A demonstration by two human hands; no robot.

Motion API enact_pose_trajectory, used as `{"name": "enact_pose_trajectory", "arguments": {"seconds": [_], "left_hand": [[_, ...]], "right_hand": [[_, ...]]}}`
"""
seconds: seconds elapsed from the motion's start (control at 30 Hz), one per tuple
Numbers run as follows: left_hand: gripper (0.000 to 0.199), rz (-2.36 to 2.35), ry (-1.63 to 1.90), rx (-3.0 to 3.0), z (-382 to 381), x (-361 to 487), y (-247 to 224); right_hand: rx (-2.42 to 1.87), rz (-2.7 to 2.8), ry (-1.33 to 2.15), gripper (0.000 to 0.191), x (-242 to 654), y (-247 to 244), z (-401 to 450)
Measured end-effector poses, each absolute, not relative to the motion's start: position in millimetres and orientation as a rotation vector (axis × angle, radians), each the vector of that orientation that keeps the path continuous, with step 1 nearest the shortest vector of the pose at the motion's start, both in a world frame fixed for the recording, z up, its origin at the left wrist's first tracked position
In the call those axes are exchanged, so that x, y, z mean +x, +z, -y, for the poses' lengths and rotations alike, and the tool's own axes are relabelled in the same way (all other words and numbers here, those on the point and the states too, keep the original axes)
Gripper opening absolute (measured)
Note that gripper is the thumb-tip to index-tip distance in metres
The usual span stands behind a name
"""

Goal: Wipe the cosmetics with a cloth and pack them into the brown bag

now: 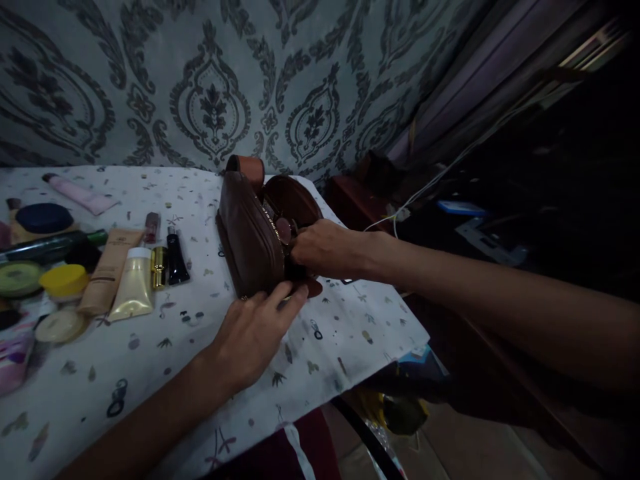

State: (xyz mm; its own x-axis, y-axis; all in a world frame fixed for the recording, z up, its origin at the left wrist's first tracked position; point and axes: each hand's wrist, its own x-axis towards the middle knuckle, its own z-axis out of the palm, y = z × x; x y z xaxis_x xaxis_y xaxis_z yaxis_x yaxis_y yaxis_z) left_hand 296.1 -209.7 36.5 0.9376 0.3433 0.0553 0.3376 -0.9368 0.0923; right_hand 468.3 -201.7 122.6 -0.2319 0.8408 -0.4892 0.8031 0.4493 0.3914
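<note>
Brown bag (250,233) unzipped | left fingers (281,291) gripping its near end | right fingers (303,249) inside, can't tell their grip

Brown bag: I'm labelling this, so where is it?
Near the head view's middle, the brown bag is on the white cloth, right of the cosmetics, the right hand at its opening.

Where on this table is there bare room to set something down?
Two patches of tablecloth are bare: one between the cosmetics, brown bag and left forearm; another between the left hand, right forearm and the cloth's near-right edge. Crowded: the left side, where cosmetics cluster.
</note>
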Motion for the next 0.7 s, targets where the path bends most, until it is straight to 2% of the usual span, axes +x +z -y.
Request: {"name": "enact_pose_trajectory", "arguments": {"seconds": [0.2,0.37,0.43,0.57,0.7], "left_hand": [[0.075,-0.516,0.171,2.996,209.0,293.2,33.3],[0.081,-0.503,0.12,2.965,207.9,291.4,36.9],[0.08,-0.496,0.106,2.953,208.0,291.4,38.3],[0.076,-0.516,0.135,2.961,209.4,292.1,36.2],[0.078,-0.496,0.137,2.978,209.7,293.0,33.2]], "right_hand": [[1.371,-2.052,0.109,0.016,471.1,123.2,203.2],[1.211,-2.191,0.208,0.015,481.3,120.2,218.0],[1.141,-2.239,0.281,0.018,486.6,113.2,224.6],[1.065,-2.383,0.326,0.006,496.7,88.9,228.1],[1.045,-2.478,0.311,0.01,502.6,71.1,222.3]]}}
